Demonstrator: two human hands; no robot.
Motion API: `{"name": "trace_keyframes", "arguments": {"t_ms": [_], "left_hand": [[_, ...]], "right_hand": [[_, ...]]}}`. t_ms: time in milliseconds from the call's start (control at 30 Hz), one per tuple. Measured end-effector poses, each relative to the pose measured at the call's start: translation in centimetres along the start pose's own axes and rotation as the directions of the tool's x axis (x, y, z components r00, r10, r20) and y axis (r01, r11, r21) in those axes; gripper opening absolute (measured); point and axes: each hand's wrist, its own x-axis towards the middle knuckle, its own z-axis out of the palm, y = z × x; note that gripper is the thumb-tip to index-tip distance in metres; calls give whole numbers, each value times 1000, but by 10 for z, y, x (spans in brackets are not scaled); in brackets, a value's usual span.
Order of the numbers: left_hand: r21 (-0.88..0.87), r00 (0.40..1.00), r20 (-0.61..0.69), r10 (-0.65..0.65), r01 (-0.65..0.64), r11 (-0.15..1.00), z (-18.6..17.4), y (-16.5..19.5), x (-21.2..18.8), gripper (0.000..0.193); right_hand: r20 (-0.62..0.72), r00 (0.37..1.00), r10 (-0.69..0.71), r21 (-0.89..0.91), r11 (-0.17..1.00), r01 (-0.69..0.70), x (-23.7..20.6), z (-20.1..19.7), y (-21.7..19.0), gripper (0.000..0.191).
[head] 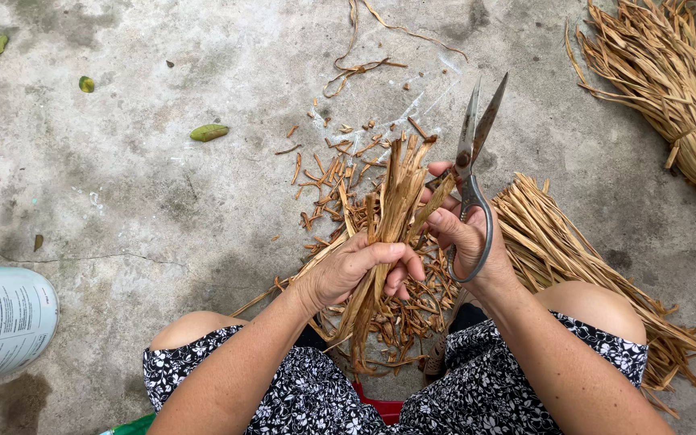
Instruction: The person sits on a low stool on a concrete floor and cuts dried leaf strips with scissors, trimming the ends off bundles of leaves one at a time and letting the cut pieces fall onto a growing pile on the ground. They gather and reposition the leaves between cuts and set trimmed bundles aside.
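Straw (392, 213) sat gripped in your left hand (356, 270); right hand (465, 234) held scissors (473, 161) (blades slightly open).

soft, even daylight fills the head view, bright without harshness, with no single direction to be read from it. shadows are faint and short: a thin dark edge under the dry strips (388, 217) and beneath the tied bundle (670, 89). the scissors (473, 173) catch a mild sheen on the blades (no blown-out glare). focus is sharp across the concrete floor (122, 185), cracks and stains crisp. slight wide-angle stretch shows at the corners, bending the printed white container (2, 318).
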Motion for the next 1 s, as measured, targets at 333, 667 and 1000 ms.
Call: {"name": "trace_keyframes", "arguments": {"t_ms": [333,667,1000], "left_hand": [[-97,997,71,7,0,995,-1,2,-3,37],[-3,916,-329,229,-244,970,-4,-5,11,45],[579,667,-540,514,-150,802,-26,-6,12,24]], "right_hand": [[-4,998,55,165,985,-54,1,-2,4,58],[-35,990,-137,-100,986,133,1,10,-7,55],[-63,984,-165,-296,945,139,0,17,-22,53]]}}
